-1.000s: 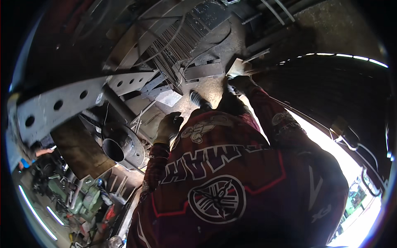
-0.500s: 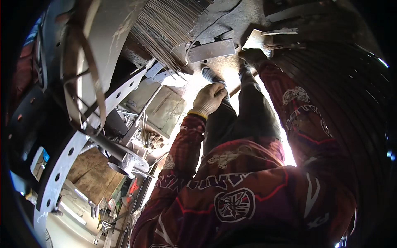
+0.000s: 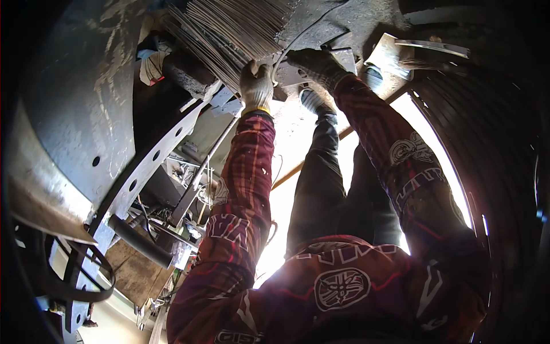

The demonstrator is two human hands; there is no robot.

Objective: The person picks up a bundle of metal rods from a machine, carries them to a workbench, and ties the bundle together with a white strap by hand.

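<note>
My left hand [image 3: 256, 87], in a pale knit glove with a yellow cuff, is at the near ends of a bundle of thin metal rods [image 3: 229, 34]. Its fingers are curled; whatever they hold, if anything, is hidden. To its right, my right hand [image 3: 318, 67], in a darker, shaded glove, lies over a flat steel plate [image 3: 345, 57] with holes near its left end. The glove covers the middle of the plate, and its fingertips are too dark to show whether they grip it. A thin cable [image 3: 306, 31] runs just beyond both hands.
A bright metal sheet [image 3: 385, 57] with a strip [image 3: 432, 46] across it lies at the far right. On the left stand a curved perforated steel beam [image 3: 146, 166] and a large metal panel [image 3: 74, 74]. Dark long stock [image 3: 475, 137] lines the right side. My shoes [image 3: 315, 100] are just below the plate.
My left hand has moved forward and left from beside my knee to the rod ends. My right hand has shifted left from the bright sheet to the steel plate. The view has shifted too.
</note>
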